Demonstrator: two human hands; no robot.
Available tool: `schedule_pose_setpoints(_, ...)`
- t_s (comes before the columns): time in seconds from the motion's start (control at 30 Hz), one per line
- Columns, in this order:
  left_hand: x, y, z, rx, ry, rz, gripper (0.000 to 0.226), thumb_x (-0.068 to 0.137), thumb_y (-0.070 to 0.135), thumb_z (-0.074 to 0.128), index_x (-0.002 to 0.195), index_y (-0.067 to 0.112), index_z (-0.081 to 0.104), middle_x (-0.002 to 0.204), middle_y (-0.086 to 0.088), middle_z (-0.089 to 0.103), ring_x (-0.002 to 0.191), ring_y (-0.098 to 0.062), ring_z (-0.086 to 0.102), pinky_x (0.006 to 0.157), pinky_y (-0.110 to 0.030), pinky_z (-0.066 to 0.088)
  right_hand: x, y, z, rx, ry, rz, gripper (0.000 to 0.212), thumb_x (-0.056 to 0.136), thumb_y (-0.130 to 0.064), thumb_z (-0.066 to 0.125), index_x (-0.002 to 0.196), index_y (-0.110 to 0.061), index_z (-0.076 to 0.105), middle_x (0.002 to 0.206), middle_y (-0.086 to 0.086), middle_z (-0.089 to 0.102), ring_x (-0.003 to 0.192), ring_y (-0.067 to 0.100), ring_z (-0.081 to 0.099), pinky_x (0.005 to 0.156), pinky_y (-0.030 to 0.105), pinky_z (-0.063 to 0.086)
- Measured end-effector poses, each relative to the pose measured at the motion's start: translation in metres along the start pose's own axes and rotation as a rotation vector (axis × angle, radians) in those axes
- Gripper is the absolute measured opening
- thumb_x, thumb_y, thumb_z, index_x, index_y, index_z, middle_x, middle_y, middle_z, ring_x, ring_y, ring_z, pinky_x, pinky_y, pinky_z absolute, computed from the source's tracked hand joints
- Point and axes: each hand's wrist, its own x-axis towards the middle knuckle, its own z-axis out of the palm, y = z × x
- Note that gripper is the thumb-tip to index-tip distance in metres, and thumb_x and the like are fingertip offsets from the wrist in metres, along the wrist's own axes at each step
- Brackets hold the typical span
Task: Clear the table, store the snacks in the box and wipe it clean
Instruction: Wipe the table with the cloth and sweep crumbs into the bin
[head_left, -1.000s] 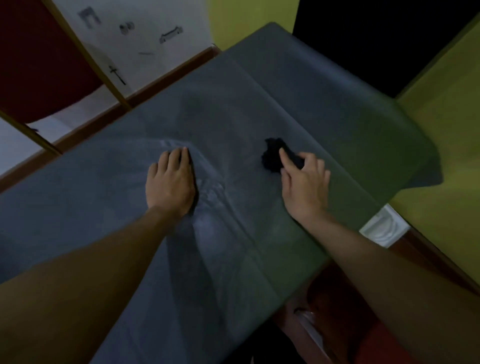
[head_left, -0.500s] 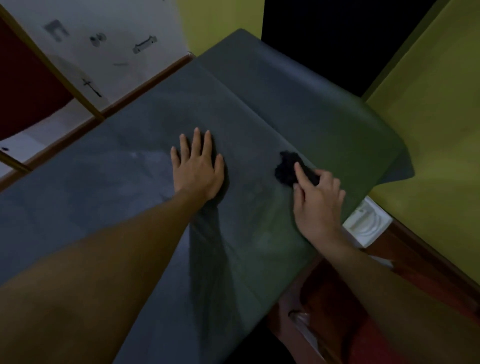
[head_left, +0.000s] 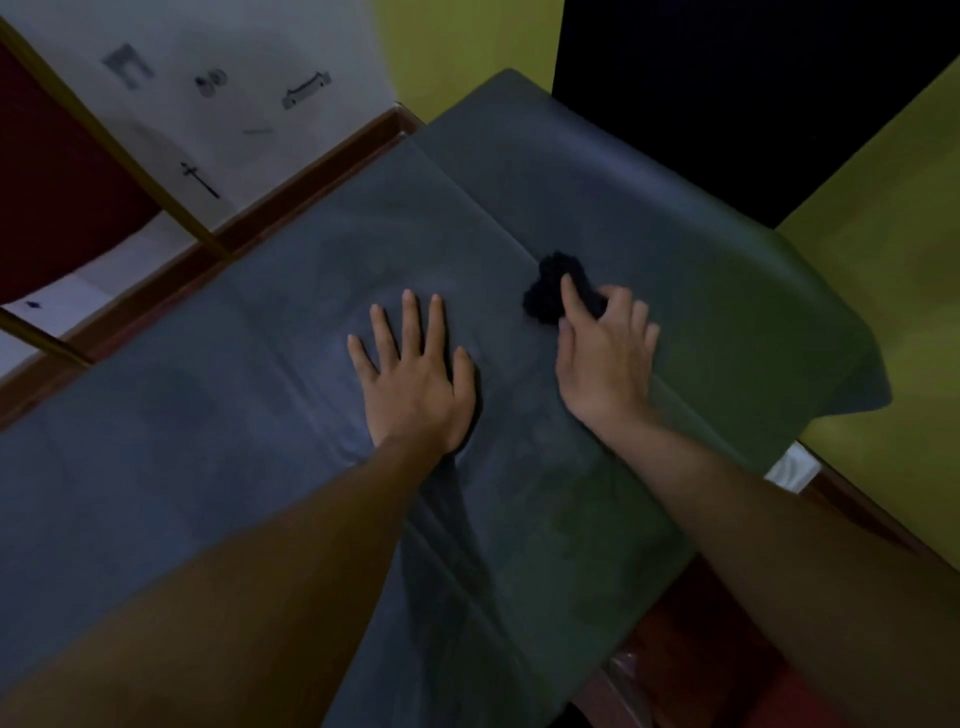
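A dark grey cloth cover (head_left: 218, 467) lies over the whole table. My left hand (head_left: 415, 379) presses flat on it near the middle, fingers straight and spread. Just to its right, my right hand (head_left: 605, 358) grips a small crumpled black rag (head_left: 548, 291) against the cover, with the index finger lying over the rag and the other fingers curled round its back. No snacks or box show in this view.
The table's brown wooden edge (head_left: 291, 187) runs along the far left, with a red chair (head_left: 57, 171) beyond it over a white floor. A white object (head_left: 792, 467) peeks out below the cover's right edge. Yellow-green walls (head_left: 893, 291) stand at right and back.
My left hand has slid toward the table's middle and spread its fingers, closing the gap to my right hand. The right hand keeps gripping the rag at nearly the same spot.
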Motion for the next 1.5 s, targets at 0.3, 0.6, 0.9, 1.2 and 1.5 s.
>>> schedule_pose_setpoints(0.3,0.0,0.001,0.001,0.048,0.008,0.005,0.065,0.098,0.054,0.008,0.157,0.028,0.001,0.165,0.0,-0.002,0.151,-0.031,-0.008,0.119,-0.059,-0.002,0.006,-0.03,0.016,0.042,-0.046,-0.264,0.051,0.098,-0.03,0.049,0.149,-0.032,0.043,0.128,0.008,0.05,0.109,0.027,0.042,0.087,0.041,0.035)
schedule_pose_setpoints(0.6,0.001,0.001,0.0,0.052,-0.019,0.001,0.064,0.099,0.055,0.01,0.157,0.029,0.001,0.165,0.002,-0.002,0.151,-0.029,-0.012,0.119,-0.06,0.0,0.083,-0.064,0.023,0.028,-0.049,-0.076,0.052,0.102,-0.028,0.046,0.152,-0.032,0.036,0.135,0.011,0.045,0.117,0.03,0.042,0.093,0.042,0.032)
schedule_pose_setpoints(0.9,0.0,0.0,-0.001,0.057,-0.028,0.007,0.065,0.098,0.055,0.009,0.157,0.03,-0.001,0.165,0.002,-0.004,0.151,-0.029,-0.012,0.119,-0.059,-0.005,0.072,-0.016,0.011,0.008,-0.064,-0.273,0.05,0.101,-0.027,0.047,0.15,-0.032,0.041,0.131,0.013,0.049,0.111,0.034,0.046,0.091,0.045,0.037)
schedule_pose_setpoints(1.2,0.0,-0.001,0.0,0.053,-0.028,0.011,0.066,0.097,0.057,0.008,0.157,0.03,-0.002,0.165,0.003,-0.005,0.151,-0.028,-0.013,0.119,-0.058,-0.006,0.023,0.018,-0.002,-0.01,-0.019,-0.195,0.051,0.099,-0.028,0.052,0.149,-0.031,0.044,0.126,0.012,0.05,0.106,0.032,0.045,0.085,0.043,0.038)
schedule_pose_setpoints(1.5,-0.001,0.003,-0.003,0.069,-0.027,0.007,0.065,0.096,0.055,0.006,0.156,0.03,0.001,0.165,0.0,0.0,0.151,-0.031,-0.008,0.12,-0.057,-0.004,0.002,0.08,-0.023,-0.066,0.018,0.044,0.049,0.1,-0.03,0.048,0.149,-0.031,0.044,0.129,0.013,0.049,0.111,0.033,0.044,0.087,0.044,0.037)
